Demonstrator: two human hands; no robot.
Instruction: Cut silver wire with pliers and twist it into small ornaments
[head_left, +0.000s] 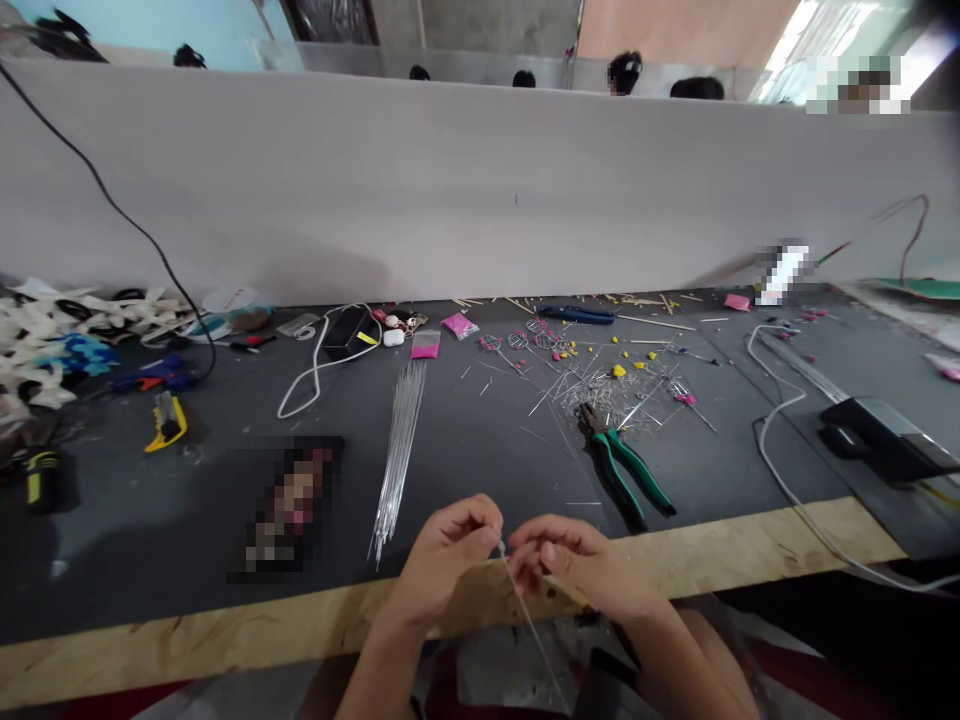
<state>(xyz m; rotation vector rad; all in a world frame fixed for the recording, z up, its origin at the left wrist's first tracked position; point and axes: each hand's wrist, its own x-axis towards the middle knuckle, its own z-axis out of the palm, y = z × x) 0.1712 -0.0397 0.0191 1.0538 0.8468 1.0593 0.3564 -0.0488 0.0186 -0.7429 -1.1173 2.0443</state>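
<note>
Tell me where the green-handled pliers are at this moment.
The green-handled pliers lie on the dark grey table, right of centre in the head view, beside the scattered wire offcuts and just beyond the right hand.

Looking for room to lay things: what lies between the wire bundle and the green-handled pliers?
Head view: bare dark mat between the silver wire bundle and green-handled pliers, save a few stray wire offcuts.

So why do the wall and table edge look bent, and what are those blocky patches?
Head view: the wide lens bows the partition and table edge; pixelated patches hide some spots; daylight glares top right; both hands pinching the thin wire look sharp.
</note>
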